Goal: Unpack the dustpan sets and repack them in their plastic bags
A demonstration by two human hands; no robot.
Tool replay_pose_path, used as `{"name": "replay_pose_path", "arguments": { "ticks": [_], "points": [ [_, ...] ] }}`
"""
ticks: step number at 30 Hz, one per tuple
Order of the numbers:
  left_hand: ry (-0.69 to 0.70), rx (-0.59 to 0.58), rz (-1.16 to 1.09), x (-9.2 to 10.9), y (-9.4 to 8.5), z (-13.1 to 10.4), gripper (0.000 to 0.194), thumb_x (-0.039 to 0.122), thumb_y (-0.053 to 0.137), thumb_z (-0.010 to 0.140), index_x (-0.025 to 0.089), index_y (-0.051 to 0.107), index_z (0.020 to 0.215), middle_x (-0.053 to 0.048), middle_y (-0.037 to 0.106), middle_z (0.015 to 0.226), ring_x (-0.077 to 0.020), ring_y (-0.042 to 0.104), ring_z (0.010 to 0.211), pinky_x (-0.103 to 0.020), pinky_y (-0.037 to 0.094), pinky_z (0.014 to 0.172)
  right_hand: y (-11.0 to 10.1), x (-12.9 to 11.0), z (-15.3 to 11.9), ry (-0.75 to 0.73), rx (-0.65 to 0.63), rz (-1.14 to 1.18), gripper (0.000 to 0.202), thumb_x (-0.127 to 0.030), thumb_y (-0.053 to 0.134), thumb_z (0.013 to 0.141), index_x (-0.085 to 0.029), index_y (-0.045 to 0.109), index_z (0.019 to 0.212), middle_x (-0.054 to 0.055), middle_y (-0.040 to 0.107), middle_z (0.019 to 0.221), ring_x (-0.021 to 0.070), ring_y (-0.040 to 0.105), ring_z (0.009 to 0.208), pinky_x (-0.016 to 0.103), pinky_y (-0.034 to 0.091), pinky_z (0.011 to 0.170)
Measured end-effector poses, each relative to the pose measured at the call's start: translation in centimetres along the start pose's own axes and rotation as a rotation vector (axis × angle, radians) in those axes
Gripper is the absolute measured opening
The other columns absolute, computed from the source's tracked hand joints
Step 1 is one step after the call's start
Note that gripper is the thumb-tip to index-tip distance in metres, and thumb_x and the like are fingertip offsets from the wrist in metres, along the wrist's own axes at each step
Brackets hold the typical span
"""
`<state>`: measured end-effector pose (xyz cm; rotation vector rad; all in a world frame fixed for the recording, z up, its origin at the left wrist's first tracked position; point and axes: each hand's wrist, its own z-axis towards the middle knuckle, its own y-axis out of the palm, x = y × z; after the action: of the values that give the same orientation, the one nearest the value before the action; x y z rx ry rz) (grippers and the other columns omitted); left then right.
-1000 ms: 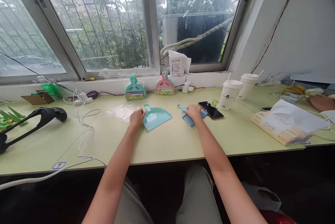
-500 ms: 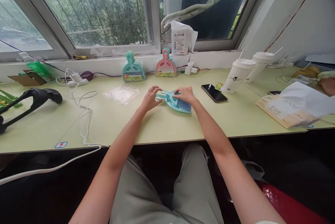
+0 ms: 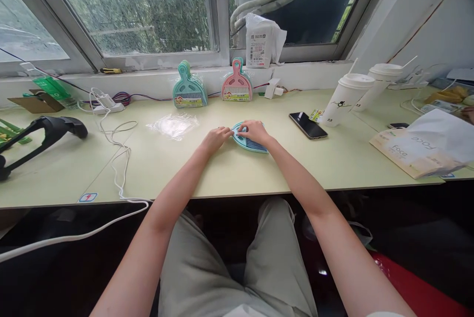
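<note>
A teal dustpan and brush set (image 3: 252, 145) lies on the pale green table in front of me, its blue bristles toward the right. My left hand (image 3: 217, 139) is closed around its handle end, which the fingers mostly cover. On the upper part of the set, my right hand (image 3: 255, 132) has its fingers bent and pressed on the brush. Crumpled clear plastic wrap (image 3: 174, 126) is to the left of my hands. Against the wall stand a stack of teal sets (image 3: 189, 87) and a stack of pink sets (image 3: 237, 82).
A phone (image 3: 308, 125) and a lidded cup (image 3: 348, 99) are to the right, with a second cup behind and a paper bag (image 3: 414, 151) farther right. White cables (image 3: 124, 159) and a black frame-like object (image 3: 48, 134) are on the left.
My left hand has closed over the handle, which showed between its spread fingers before. The set looks more level, and the view has shifted slightly.
</note>
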<state>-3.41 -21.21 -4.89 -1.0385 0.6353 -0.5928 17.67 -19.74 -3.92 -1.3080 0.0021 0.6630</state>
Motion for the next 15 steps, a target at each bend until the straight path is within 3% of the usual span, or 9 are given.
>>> {"name": "replay_pose_path", "arguments": {
  "ticks": [5, 9, 12, 15],
  "points": [
    [-0.146, -0.015, -0.043, 0.0, 0.9, 0.4, 0.04, 0.004, 0.043, 0.086, 0.025, 0.068, 0.108, -0.007, 0.068, 0.098, -0.02, 0.065, 0.086, -0.031, 0.047, 0.069, -0.2, 0.2, 0.3, 0.028, -0.052, 0.022, 0.019, -0.039, 0.064, 0.084, -0.024, 0.073, 0.092, 0.003, 0.072, 0.103, 0.0209, 0.061, 0.093, 0.031, 0.037, 0.081],
    [-0.188, 0.027, -0.071, 0.3, 0.9, 0.6, 0.041, 0.004, 0.04, 0.086, 0.026, 0.068, 0.107, -0.006, 0.067, 0.1, -0.0206, 0.063, 0.096, -0.03, 0.047, 0.07, 0.0, -0.2, -0.1, 0.004, -0.046, 0.031, 0.02, -0.035, 0.062, 0.086, -0.024, 0.071, 0.099, 0.002, 0.071, 0.111, 0.0229, 0.058, 0.106, 0.031, 0.039, 0.086],
    [-0.188, 0.093, -0.125, 0.4, -0.1, 0.4, 0.029, 0.016, 0.048, 0.089, 0.026, 0.062, 0.113, -0.006, 0.065, 0.11, -0.0217, 0.059, 0.107, -0.031, 0.048, 0.074, -0.2, 0.1, -0.2, -0.012, -0.032, 0.068, 0.024, -0.036, 0.061, 0.086, -0.026, 0.069, 0.106, 0.001, 0.071, 0.111, 0.0213, 0.059, 0.105, 0.03, 0.042, 0.086],
    [-0.249, 0.206, -0.139, 0.2, -1.3, 0.0, 0.021, 0.03, 0.046, 0.093, 0.023, 0.059, 0.109, -0.008, 0.062, 0.11, -0.0233, 0.056, 0.106, -0.032, 0.047, 0.076, -1.5, 2.0, 0.2, 0.109, 0.072, 0.107, 0.027, -0.038, 0.056, 0.088, -0.027, 0.068, 0.109, 0.002, 0.071, 0.11, 0.0204, 0.063, 0.096, 0.03, 0.046, 0.081]
  ]
}}
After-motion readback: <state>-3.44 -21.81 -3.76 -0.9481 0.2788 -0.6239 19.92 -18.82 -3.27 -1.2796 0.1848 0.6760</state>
